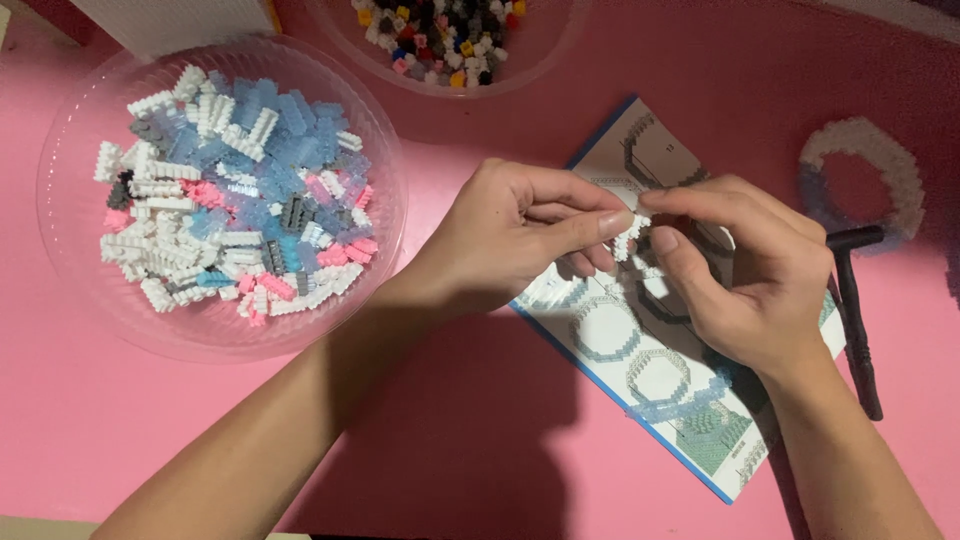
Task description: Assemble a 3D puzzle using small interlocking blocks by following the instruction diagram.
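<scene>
Both grips pinch one small cluster of white bricks (pixel 632 235): my left hand (pixel 520 240) narrows thumb and forefinger on its near side, my right hand (pixel 745 275) closes thumb and forefinger on the far side. Held this way, each hand can press against the other, which I judge suits seating tiny studded pieces together. The cluster hangs just above the instruction sheet (pixel 640 350), so the printed ring diagrams stay in sight beneath the fingers.

That sheet is my landmark: flat, glossy paper with a blue edge, lying on the pink surface (pixel 480 440). Left of it sits a clear plastic bowl (pixel 70 130), round and thin-walled, heaped with white, pale blue, pink and grey bricks (pixel 225 190), all hard and knobbly. Beyond the sheet, a second clear bowl (pixel 540 50) keeps darker mixed pieces (pixel 440 30) apart. Right of the sheet lies a finished ring of white and blue bricks (pixel 865 180), with a black T-shaped tool (pixel 855 300) beside it, both within reach.
</scene>
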